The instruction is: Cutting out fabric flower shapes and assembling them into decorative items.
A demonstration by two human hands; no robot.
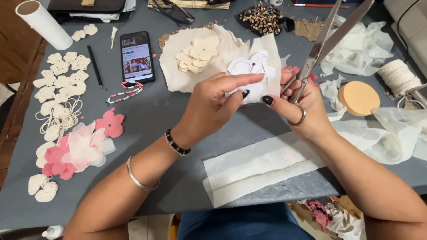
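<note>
My left hand (pixel 212 103) pinches a piece of white fabric (pixel 260 66) with a flower outline drawn on it and a pin stuck through it. My right hand (pixel 299 103) grips large metal scissors (pixel 327 38) by the handle, blades open and pointing up and away to the right; its thumb also touches the lower edge of the white fabric. Both hands hover over a grey table (pixel 151 111). Behind the fabric lies a cream cloth (pixel 187 58) with a stack of cream flower cutouts (pixel 195 53) on it.
Cream flower cutouts (pixel 60 82) and pink fabric flowers (pixel 82 146) lie at left, with a phone (pixel 137 57), pencil (pixel 94 66), bead bracelet (pixel 126 92) and cardboard tube (pixel 43 24). Folded white strips (pixel 258 171) sit near me. A round sponge (pixel 358 98), twine spool (pixel 398 76) and sheer scraps (pixel 391 133) lie right.
</note>
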